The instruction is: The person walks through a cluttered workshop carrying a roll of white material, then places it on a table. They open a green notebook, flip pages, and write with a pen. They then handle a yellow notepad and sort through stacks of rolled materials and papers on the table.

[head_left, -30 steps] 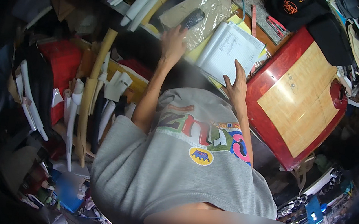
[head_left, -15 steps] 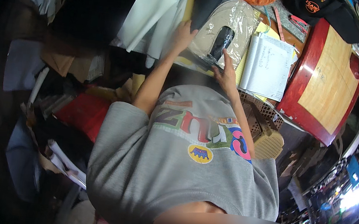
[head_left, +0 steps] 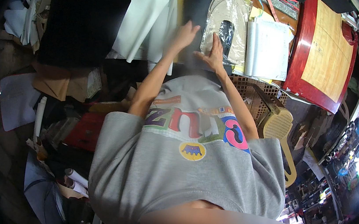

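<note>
A long dark grey sheet [head_left: 196, 8] runs away from me on the work surface. My left hand [head_left: 183, 37] is over its left edge, slightly blurred, thumb and finger apart. On the right of the sheet lies a clear plastic pack [head_left: 237, 39] of beige, rounded flat pieces, with a dark elongated piece showing in its middle. My right hand [head_left: 213, 56] is at the pack's near left corner, fingers spread, with the thumb reaching left over the sheet. I see nothing gripped in either hand.
An open lined notebook [head_left: 268, 51] sits right of the pack. Beyond it is a red-rimmed wooden board [head_left: 324, 49]. White rolled sheets [head_left: 143, 19] and a black sheet [head_left: 85, 21] fill the left side. A beige plastic chair [head_left: 279, 125] stands below on the right.
The plastic pack has turned straighter and lies closer to the notebook, exposing more of the dark sheet. My right hand has moved left and farther from me. The view has shifted too.
</note>
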`<action>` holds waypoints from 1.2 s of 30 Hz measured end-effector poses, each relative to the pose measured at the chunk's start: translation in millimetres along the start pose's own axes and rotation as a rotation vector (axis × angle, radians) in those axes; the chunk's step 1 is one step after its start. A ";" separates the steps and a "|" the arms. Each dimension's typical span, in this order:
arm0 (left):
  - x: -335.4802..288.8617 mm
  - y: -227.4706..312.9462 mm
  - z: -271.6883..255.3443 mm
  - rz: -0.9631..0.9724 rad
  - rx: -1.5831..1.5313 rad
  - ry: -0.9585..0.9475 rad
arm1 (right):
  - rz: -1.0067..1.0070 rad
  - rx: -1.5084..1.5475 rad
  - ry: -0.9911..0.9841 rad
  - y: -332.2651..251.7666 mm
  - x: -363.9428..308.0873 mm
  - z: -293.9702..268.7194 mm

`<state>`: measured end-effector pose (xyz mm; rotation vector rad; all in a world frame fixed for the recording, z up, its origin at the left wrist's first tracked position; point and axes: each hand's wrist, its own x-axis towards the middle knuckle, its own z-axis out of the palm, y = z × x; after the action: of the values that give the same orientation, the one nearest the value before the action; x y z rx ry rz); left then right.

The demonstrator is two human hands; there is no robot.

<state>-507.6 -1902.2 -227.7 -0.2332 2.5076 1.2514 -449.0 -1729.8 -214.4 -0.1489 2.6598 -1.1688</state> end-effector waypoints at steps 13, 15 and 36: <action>-12.5 61.0 34.1 0.355 0.029 0.018 | 0.327 0.170 0.085 48.9 18.8 -18.4; -8.5 51.4 32.3 0.278 -0.072 0.002 | 0.298 0.011 0.053 52.6 19.4 -17.7; -5.3 -10.1 8.4 -0.155 0.010 0.099 | 0.509 -0.352 0.011 18.4 38.0 17.7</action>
<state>-498.0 -1901.6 -238.1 -0.4878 2.5219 1.1923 -481.3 -1737.0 -246.0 0.4511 2.6533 -0.5438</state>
